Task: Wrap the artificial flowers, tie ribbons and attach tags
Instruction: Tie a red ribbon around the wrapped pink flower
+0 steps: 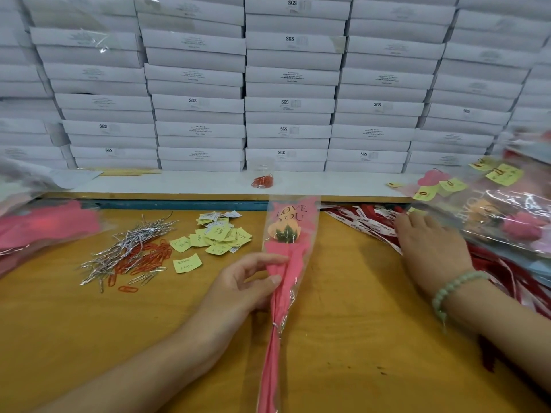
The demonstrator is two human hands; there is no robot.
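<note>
Table (pixel 343 308), wrapped flower (pixel 286 234) in left hand (pixel 247 287)

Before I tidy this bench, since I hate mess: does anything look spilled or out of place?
Nothing damaged, but red paper clips and silver twist ties lie tangled in one loose heap left of the wrapped flower, unsorted.

An orange flower (pixel 281 231) with green leaves was seen wrapped in pink paper (pixel 283 265) under a clear sleeve (pixel 310 234) lettered in dark red, and yellow tags (pixel 219 234), red paper clips (pixel 152 257), silver ties (pixel 128 242), red-and-white ribbons (pixel 366 223), a pale green bracelet (pixel 456 286) and white boxes (pixel 289 76) were noted
</note>
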